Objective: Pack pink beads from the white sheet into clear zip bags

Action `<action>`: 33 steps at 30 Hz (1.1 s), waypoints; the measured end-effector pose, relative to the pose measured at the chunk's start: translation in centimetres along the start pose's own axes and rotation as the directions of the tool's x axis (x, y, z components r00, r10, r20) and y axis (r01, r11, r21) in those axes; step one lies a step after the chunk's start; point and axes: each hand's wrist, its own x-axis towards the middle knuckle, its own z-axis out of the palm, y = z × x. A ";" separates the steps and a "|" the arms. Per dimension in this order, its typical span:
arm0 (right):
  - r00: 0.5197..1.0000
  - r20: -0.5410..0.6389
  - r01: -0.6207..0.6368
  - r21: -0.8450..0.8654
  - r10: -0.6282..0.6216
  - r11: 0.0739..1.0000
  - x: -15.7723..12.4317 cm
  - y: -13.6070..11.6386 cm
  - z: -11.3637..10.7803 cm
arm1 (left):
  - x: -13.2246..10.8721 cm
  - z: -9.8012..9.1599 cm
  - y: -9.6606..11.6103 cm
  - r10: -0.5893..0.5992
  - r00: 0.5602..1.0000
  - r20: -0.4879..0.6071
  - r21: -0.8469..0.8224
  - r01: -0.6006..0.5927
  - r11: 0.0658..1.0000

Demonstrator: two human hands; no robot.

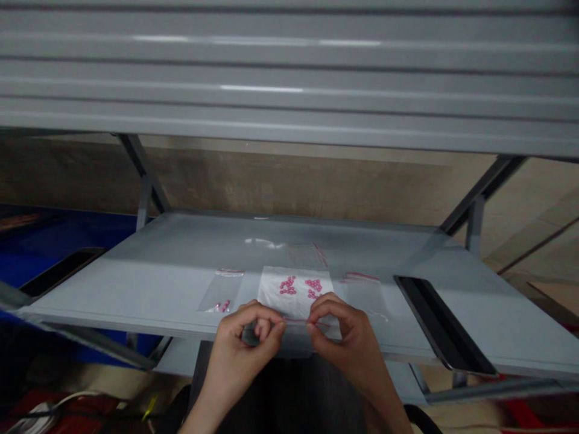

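Observation:
My left hand (251,337) and my right hand (341,331) each pinch thumb to forefinger at the table's front edge. Between them stretches the red-lined top of a clear zip bag (296,320), whose see-through body is hard to make out. Just beyond my fingers lies a white paper sheet (271,301) with two clusters of small pink beads or pills (288,286); my right fingers partly cover the right cluster. To the left rests another zip bag (210,292) with several pink pieces inside. Flat zip bags (362,289) lie to the right.
A further clear bag (305,256) lies behind the paper. At the right, a dark flat tablet-like device (443,322) reaches over the front edge of the grey table (149,265). Angled metal struts (474,199) stand at both sides, below a ribbed grey panel (289,72).

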 end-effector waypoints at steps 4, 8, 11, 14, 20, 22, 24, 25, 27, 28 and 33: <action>1.000 -0.013 -0.026 0.009 0.026 1.000 -0.1 0.1 -0.3 | 0.1 -0.5 -0.2 -0.003 1.000 0.016 0.015 0.002 1.000; 0.994 -0.072 -0.080 0.017 0.081 0.997 -0.2 0.2 -0.5 | 0.2 -0.5 -0.2 0.003 1.000 0.024 0.034 -0.004 0.999; 0.991 -0.105 -0.081 0.007 0.082 0.997 -0.1 0.0 -0.5 | 0.3 0.0 0.0 0.078 0.997 -0.002 0.034 -0.078 0.996; 0.995 -0.062 -0.076 0.015 0.076 0.997 0.4 -0.3 -0.8 | 0.9 0.4 0.3 0.162 0.986 -0.029 0.064 -0.160 0.985; 0.998 0.003 -0.066 -0.075 0.067 0.995 2.3 -0.9 -1.9 | 3.5 0.5 0.6 0.168 0.981 0.101 0.280 -0.190 0.941; 0.994 0.022 -0.106 -0.099 0.109 0.989 3.2 -0.8 -2.1 | 4.6 0.6 0.7 0.165 0.974 0.153 0.364 -0.210 0.907; 0.985 0.062 -0.153 -0.088 0.159 0.984 4.3 -0.6 -2.3 | 5.9 0.8 0.8 0.169 0.971 0.170 0.387 -0.224 0.895; 0.981 0.080 -0.170 -0.078 0.176 0.982 4.9 -0.4 -2.5 | 6.7 0.9 0.7 0.174 0.970 0.172 0.375 -0.228 0.899; 0.978 0.094 -0.175 -0.099 0.184 0.980 6.1 0.3 -2.9 | 8.4 1.0 0.3 0.186 0.965 0.183 0.326 -0.238 0.915; 0.979 0.094 -0.170 -0.130 0.182 0.977 6.8 0.7 -3.2 | 9.4 1.1 -0.1 0.189 0.962 0.199 0.302 -0.244 0.922; 0.956 0.065 -0.259 -0.275 0.286 0.926 10.8 4.3 -4.9 | 14.6 2.0 -3.5 0.164 0.939 0.303 0.169 -0.222 0.960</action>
